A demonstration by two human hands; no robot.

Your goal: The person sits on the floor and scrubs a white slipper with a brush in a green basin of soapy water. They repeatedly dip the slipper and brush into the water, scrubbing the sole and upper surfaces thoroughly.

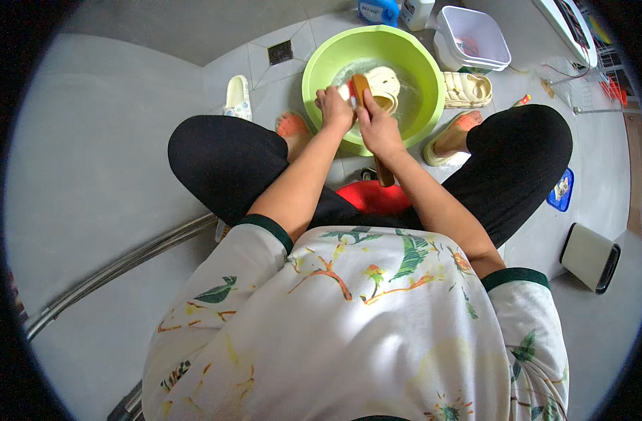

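Note:
A green basin (319, 67) stands on the floor between my feet, with sudsy water in it. In the water lies a cream clog (384, 78). My right hand (381, 130) is wrapped round a wooden scrub brush (361, 87); its long handle runs back under my wrist toward me. Red and white bristles show on the brush's left side. Close beside those bristles, my left hand (335, 109) is closed over the basin's near part. What its fingers hold, if anything, is hidden.
Right of the basin lies another cream clog (468, 89), with a white tub (473, 38) behind it. A pale patterned clog (238, 98) stands at the left. Blue (379, 11) and white bottles are at the back. A white bin (589, 257) and blue tray (561, 189) lie at the right.

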